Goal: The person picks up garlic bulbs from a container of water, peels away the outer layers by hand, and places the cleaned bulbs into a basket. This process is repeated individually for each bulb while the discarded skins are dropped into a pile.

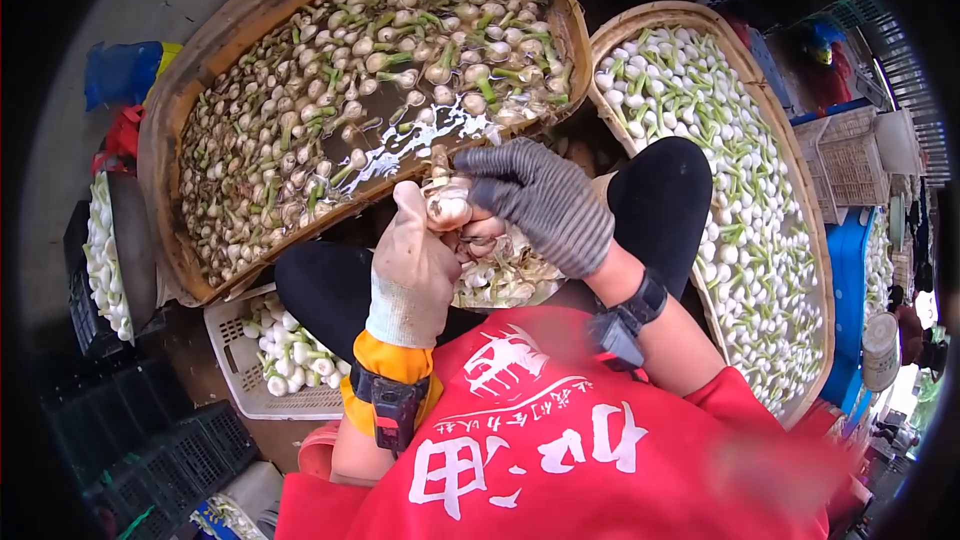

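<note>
Between my hands is a garlic bulb [449, 210] with brownish outer skin and a short stem stub pointing away from me. My left hand [412, 258], in a cream glove with a yellow cuff, grips the bulb from its left side. From the right, my right hand [545, 202], in a grey striped glove, curls its fingers against the bulb and stem; some fingertips are hidden. Loose garlic skins [512, 280] lie in a heap below, between my legs. Just beyond my hands stands a large wooden tub [300, 227] of water with unpeeled garlic bulbs [350, 80].
At the right, a second long tub [740, 45] holds white peeled garlic with green stems [740, 210]. A white plastic basket [235, 360] with clean bulbs sits by my left knee. Dark crates [165, 475] stand at the lower left, woven baskets [845, 162] at the far right.
</note>
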`<control>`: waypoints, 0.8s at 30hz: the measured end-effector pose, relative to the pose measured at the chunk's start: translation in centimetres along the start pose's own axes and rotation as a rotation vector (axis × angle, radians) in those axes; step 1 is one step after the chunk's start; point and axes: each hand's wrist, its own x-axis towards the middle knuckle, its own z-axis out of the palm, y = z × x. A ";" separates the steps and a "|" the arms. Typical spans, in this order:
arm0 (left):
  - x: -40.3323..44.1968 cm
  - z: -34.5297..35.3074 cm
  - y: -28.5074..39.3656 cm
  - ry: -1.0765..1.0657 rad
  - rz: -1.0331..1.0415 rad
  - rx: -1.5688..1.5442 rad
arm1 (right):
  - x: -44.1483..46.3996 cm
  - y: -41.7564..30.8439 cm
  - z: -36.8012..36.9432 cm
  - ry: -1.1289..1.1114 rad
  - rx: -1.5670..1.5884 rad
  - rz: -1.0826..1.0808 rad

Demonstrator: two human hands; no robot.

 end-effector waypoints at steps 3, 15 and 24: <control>-0.8 2.7 0.7 0.039 0.011 0.116 | -0.7 -2.0 0.7 0.023 -0.216 0.159; -1.9 1.3 2.1 -0.089 -0.036 0.116 | 3.8 -0.3 -4.3 0.257 -0.077 0.083; -1.0 1.3 1.7 -0.005 0.071 0.422 | 1.9 -2.4 -0.8 -0.064 -0.085 0.290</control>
